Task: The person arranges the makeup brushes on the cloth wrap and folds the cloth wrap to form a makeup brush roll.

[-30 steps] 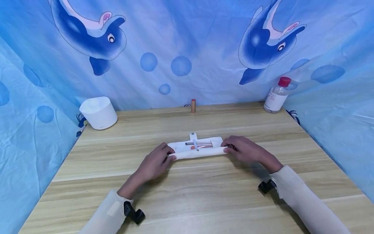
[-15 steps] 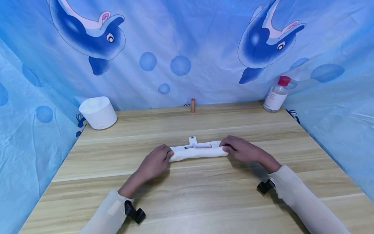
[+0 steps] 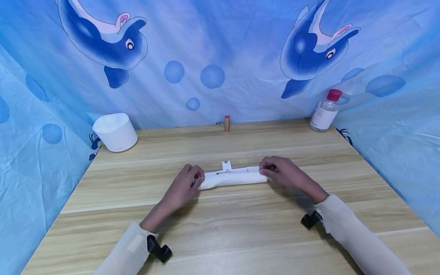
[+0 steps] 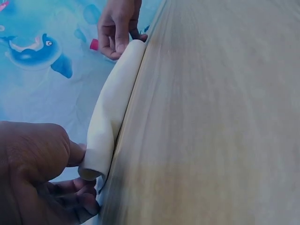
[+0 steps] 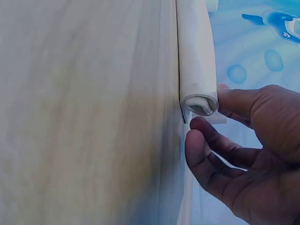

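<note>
A white fabric roll-up case [image 3: 233,179] lies across the middle of the table, its near side rolled into a tube. A short tab with a metal snap [image 3: 226,165] sticks out at its far edge. One thin dark-tipped stick [image 3: 221,173] still shows in the narrow unrolled strip. My left hand [image 3: 183,186] holds the roll's left end, thumb against its side and fingers curled by the end. At the opposite end, my right hand [image 3: 283,173] has its thumb on the roll and curled fingers near the coiled end [image 5: 200,105].
A white cup-shaped container [image 3: 115,133] stands at the back left of the wooden table [image 3: 220,233]. At the back middle is a small copper-coloured cylinder [image 3: 227,124]. A clear bottle with a red cap [image 3: 324,112] stands back right, before a blue dolphin-print curtain [image 3: 247,46].
The case's near part has been rolled farther away from me, covering the sticks that showed in its pocket. Both hands stay at the ends, and the fingers have shifted their grip slightly.
</note>
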A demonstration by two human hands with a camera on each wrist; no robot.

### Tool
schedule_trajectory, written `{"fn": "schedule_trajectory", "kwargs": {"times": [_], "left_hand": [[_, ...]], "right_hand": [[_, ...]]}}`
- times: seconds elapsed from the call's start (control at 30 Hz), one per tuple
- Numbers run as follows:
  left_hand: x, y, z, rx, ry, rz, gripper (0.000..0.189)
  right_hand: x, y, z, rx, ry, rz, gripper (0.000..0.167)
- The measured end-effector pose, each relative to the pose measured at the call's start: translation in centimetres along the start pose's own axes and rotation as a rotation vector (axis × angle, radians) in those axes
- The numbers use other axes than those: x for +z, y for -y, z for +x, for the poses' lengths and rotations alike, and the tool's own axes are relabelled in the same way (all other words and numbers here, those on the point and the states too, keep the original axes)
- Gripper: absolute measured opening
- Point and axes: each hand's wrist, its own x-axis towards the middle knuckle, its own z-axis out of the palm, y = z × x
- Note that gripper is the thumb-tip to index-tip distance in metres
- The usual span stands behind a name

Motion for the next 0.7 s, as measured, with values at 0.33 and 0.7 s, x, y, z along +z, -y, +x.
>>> {"fn": "schedule_trajectory", "kwargs": {"times": [0.33,0.7], "left_hand": [[-0.5,0.0,-0.2,0.095,0.061,0.102,0.032],[-0.4,0.0,-0.4,0.11,0.06,0.104,0.021]], "right_hand": [[-1.4,1.6,-0.6,-0.102,0.018,-0.169,0.012],[-0.9,2.6,-1.5,-0.177,0.138,-0.347,0.034]]}}
